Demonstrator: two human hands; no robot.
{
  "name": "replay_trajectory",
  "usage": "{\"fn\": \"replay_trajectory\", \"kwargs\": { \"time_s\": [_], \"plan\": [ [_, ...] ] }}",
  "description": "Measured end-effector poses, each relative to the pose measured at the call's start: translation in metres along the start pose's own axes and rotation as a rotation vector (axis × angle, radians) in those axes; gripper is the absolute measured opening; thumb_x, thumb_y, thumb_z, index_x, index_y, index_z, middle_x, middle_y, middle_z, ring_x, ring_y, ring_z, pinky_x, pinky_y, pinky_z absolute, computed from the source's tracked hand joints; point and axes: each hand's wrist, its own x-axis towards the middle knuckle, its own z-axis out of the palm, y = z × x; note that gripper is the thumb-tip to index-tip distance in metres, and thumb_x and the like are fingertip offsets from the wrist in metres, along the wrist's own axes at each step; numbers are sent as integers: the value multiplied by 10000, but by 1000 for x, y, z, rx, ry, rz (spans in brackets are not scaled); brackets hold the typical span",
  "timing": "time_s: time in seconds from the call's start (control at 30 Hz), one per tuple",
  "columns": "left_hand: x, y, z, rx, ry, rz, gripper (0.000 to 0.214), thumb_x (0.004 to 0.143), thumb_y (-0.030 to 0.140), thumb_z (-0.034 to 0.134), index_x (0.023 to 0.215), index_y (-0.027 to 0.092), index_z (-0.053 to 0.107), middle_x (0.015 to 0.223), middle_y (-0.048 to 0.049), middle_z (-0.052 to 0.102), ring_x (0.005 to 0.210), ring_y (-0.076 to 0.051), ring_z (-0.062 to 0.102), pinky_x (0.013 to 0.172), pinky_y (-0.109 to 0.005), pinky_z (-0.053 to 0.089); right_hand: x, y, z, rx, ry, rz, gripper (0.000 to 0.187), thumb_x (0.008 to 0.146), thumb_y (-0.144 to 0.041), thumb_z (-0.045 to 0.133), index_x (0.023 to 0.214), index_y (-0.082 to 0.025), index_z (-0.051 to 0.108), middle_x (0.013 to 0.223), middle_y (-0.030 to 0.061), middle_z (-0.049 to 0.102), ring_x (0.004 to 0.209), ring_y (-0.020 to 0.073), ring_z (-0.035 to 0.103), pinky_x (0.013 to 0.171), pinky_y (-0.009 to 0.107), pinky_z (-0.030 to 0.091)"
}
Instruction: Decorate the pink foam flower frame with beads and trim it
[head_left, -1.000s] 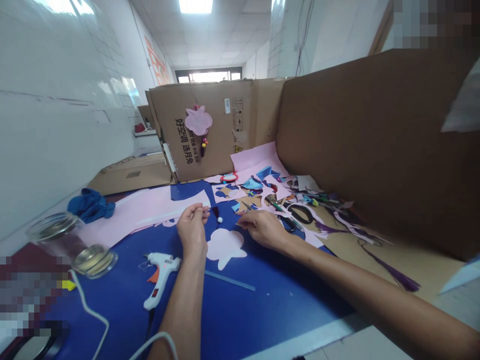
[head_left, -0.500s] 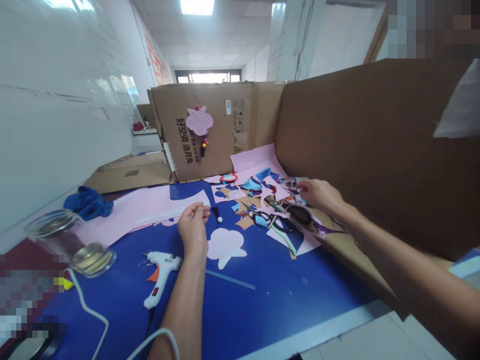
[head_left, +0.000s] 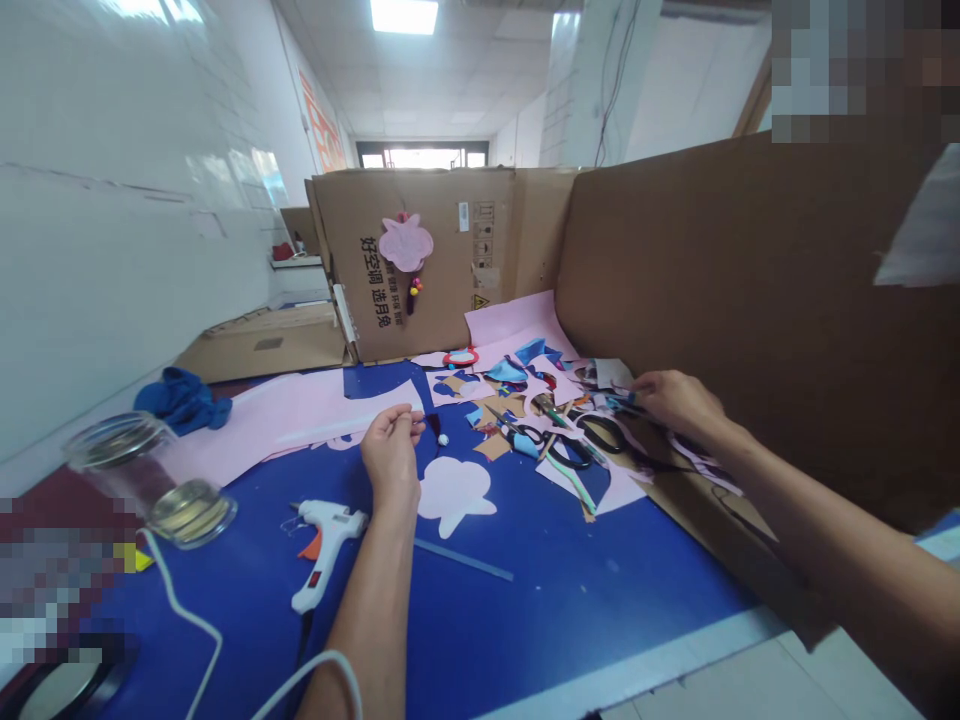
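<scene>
while my left hand (head_left: 394, 440) pinches thumb and fingers together at seven o'clock in my view, a dark thread tassel with a small round pale-blue bead (head_left: 442, 439) seems caught at their tips, just beyond a flat pink paper cutout with rounded lobes (head_left: 457, 494). my right hand (head_left: 675, 400) is well apart at three o'clock, by the jumble of pink, blue and brown scraps (head_left: 547, 377); i can't tell whether it grips anything. i'd judge the tassel light and limp and its bead hard and slippery, so best held by its top end, not the loose threads. at ten o'clock the tall brown cardboard box (head_left: 442, 200) reads 好空调 选月兔 in black; the smaller print beside that i can't make out.
</scene>
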Motion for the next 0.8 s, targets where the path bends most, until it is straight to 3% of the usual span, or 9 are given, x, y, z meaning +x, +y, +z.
{"fn": "replay_trajectory", "kwargs": {
  "time_s": [0.13, 0.23, 0.37, 0.5, 0.63, 0.8],
  "plan": [
    [-2, 0, 1, 14, -14, -10, 250, 694, 294, 744, 905, 159, 756, 826, -77, 789, 671, -148, 692, 653, -251, 505, -11, -30, -22, 172, 75, -40, 354, 885, -230, 656, 1182, -183, 844, 1017, 145, 823, 917, 269, 749, 710, 328, 495],
    [-4, -2, 3, 25, -65, -16, 256, 705, 304, 752, 920, 165, 760, 837, -76, 792, 677, -147, 698, 658, -249, 507, -29, -73, -23, 666, -39, -160, 348, 800, -297, 762, 1117, -177, 841, 916, 94, 814, 706, 198, 688, 629, 296, 519],
    [-9, -5, 5, 63, -215, 72, 272, 736, 303, 775, 976, 174, 774, 845, -72, 784, 709, -162, 706, 672, -260, 521, -60, -141, -1, 986, -249, -334, 434, 708, -388, 848, 1081, -166, 823, 790, 44, 770, 571, 132, 589, 527, 252, 470],
    [-15, -6, 7, 104, -321, 254, 263, 773, 273, 786, 1022, 190, 787, 972, -99, 796, 854, -188, 721, 800, -300, 565, -86, -190, 29, 1083, -300, -466, 434, 729, -432, 844, 1066, -161, 813, 821, 39, 764, 636, 140, 615, 583, 261, 502],
    [-22, -5, 8, 108, -442, 263, 264, 798, 247, 779, 1059, 211, 785, 1034, -98, 794, 908, -202, 729, 810, -307, 574, -99, -205, 55, 1124, -251, -537, 441, 815, -484, 787, 1117, -162, 800, 835, 38, 741, 670, 165, 630, 593, 285, 522],
    [-25, -8, 9, 141, -465, 275, 212, 791, 225, 777, 1001, 208, 797, 992, -90, 799, 884, -199, 731, 813, -308, 571, -108, -203, 66, 1043, -170, -622, 386, 870, -435, 741, 1138, -165, 804, 830, 43, 745, 713, 181, 642, 656, 303, 528]
  ]
}}
